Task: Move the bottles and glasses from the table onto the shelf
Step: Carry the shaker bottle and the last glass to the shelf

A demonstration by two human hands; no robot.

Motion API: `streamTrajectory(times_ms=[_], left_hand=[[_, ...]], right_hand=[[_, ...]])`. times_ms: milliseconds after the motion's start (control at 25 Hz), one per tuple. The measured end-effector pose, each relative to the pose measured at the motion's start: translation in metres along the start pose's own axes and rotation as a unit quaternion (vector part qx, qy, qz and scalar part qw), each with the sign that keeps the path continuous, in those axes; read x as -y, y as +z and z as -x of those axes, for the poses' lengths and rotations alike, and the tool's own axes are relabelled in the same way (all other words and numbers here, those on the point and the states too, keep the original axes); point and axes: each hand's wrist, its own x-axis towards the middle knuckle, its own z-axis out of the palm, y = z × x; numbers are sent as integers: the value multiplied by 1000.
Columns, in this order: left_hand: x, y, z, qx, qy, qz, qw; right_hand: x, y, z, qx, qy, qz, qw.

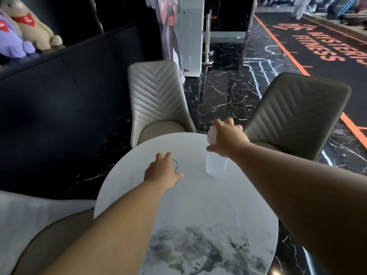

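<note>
Bottle [215, 163]: translucent, pale, upright on the round marble table [198, 205], standing toward the table's far right edge. Contents not discernible through the cloudy wall. Its pale cap end shows above the hand at the far side.

Right hand [228, 136]: wrapped over the upper part of the bottle from above; thumb on the near-left side of the bottle, fingers [228, 121] curled over the far side. Grip closed around the bottle; base of the bottle appears to rest on the table.

Glass [174, 164]: clear, only a thin dark rim arc is visible, left of the bottle and nearer the table's centre. Whether anything is in it cannot be told.

Left hand [161, 171]: placed over the glass, covering most of it. Thumb extended toward the bottle, fingers bent downward on the far side. Whether they actually clasp the glass cannot be told.

Surroundings, relative to the table: one quilted beige chair [156, 96] tucked in at the far side, a second, darker chair [297, 112] at the far right just behind the bottle, a third seat at the near left. Black veined floor [224, 90] beyond. Far left, a dark ledge [59, 52] carries plush rabbits [29, 26]. A printed standee [184, 32] stands behind the far chair.
</note>
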Motion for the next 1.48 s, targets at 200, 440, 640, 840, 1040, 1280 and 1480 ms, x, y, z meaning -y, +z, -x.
streamTrajectory(times_ms=[200,440,640,840,1040,1280,1480], left_hand=[[12,6,5,-19,3,44,999],[47,-55,34,-52,-2,54,997],[93,-178,79,-123,-15,43,991],[163,-346,149,-256,-47,39,965],[274,-503,267,-392,-89,10,916],[428,-653,440,-490,-172,-44,854],[546,-743,575,-533,-233,-100,807]], right_hand=[[4,-2,4,1,1,-17,1000],[47,-21,42,-4,-47,-1,999],[134,-106,63,-43,-135,-26,990],[271,-227,99,-85,-233,-66,966],[446,-323,167,-134,-327,-108,929],[674,-397,291,-150,-439,-176,868],[837,-442,393,-150,-517,-242,807]])
